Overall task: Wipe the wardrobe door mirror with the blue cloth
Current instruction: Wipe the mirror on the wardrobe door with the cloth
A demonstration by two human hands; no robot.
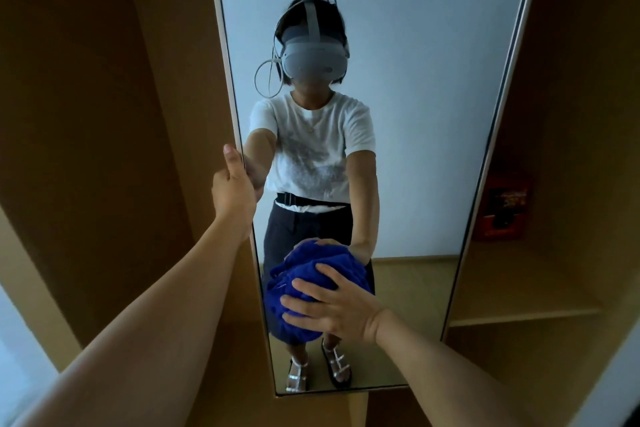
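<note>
Pressing a bunched blue cloth (304,291) against the lower part of the mirror (415,114), the right hand (332,310) lay nearest the camera, fingers spread and curled over the wad, holding it to the glass.

Item, left hand (232,185): farther up, gripping the mirror's left edge, thumb (230,154) raised along the pale frame (227,55), fingers wrapped behind and out of sight; apparently steadying the wardrobe door.

Item, mirror: a tall, narrow pane on the opened door, reflecting the person, a plain wall and a strip of floor.

Progress, as judged: wiping was under way low on the pane, near its left side. No streaks, smears or cleaned patches could be told apart on the glass, so the share already done could not be stated; the upper pane and right side seemingly remained to be covered.

Item, wardrobe interior: on the right, a wooden shelf (526,315) with a compartment above holding one reddish box-like object (504,206), its print too blurred to read. On the left, a dark wooden cavity (86,114), contents not discernible.
</note>
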